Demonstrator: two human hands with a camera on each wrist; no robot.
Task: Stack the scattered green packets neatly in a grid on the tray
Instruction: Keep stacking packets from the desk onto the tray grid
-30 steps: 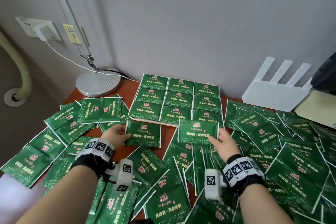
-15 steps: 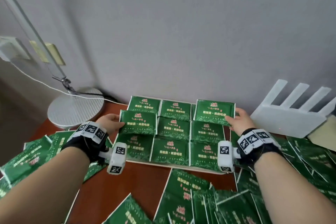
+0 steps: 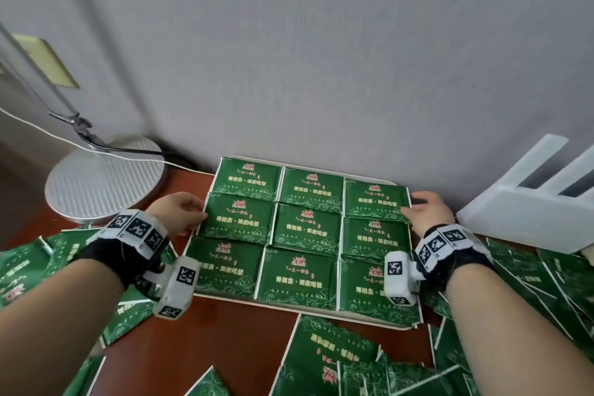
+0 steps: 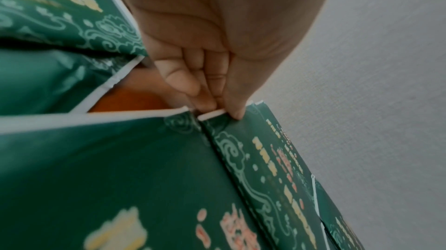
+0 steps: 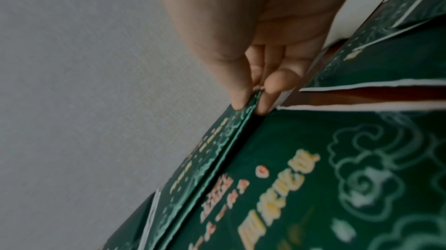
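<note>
Head view: both carried packets are now down on the tray (image 3: 324, 314) grid. Left hand (image 3: 178, 212) holds the middle-left packet (image 3: 239, 219); right hand (image 3: 429, 210) holds the back-right packet (image 3: 374, 199). A second layer is starting, with many loose packets (image 3: 331, 357) left on the desk (image 3: 205, 341).

Left wrist: fingers (image 4: 235, 109) pinch the packet edge.

Right wrist: blurry, but fingers (image 5: 242, 97) seem clamped on the packet edge, not released.
</note>
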